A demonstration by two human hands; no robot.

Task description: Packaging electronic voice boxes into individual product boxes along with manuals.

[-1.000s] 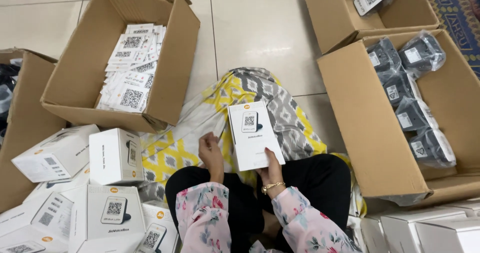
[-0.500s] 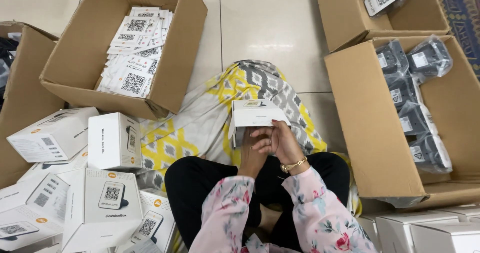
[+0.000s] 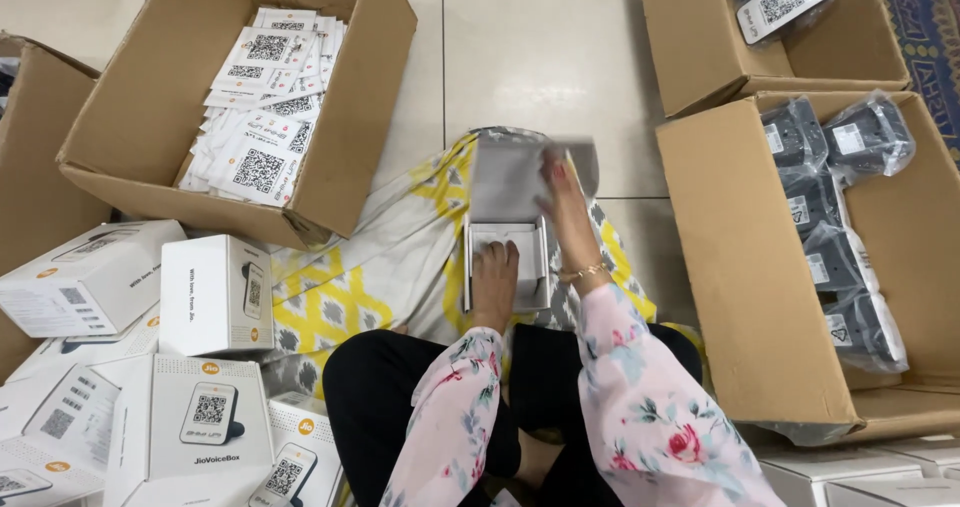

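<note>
A small white box [image 3: 510, 252] lies open on the yellow, grey and white patterned cloth [image 3: 400, 257] in front of my crossed legs. My left hand [image 3: 494, 282] rests inside the open box, fingers pressed down on its white interior. My right hand [image 3: 568, 212] holds the box's lid flap [image 3: 505, 177] raised upright behind it; the flap is motion-blurred. A thin bracelet circles my right wrist. Both sleeves are pink with a flower print.
A cardboard carton [image 3: 130, 117] at upper left holds white printed leaflets [image 3: 265, 107]. At right, a carton [image 3: 740, 267] holds dark devices in plastic bags [image 3: 830, 207]; another carton [image 3: 720, 47] sits behind it. Several closed white boxes [image 3: 205, 292] pile at lower left and lower right.
The white box was held upright in both hands, then turned flat. Now it rests on the cloth, its lid lifted by my right hand, my left hand inside.
</note>
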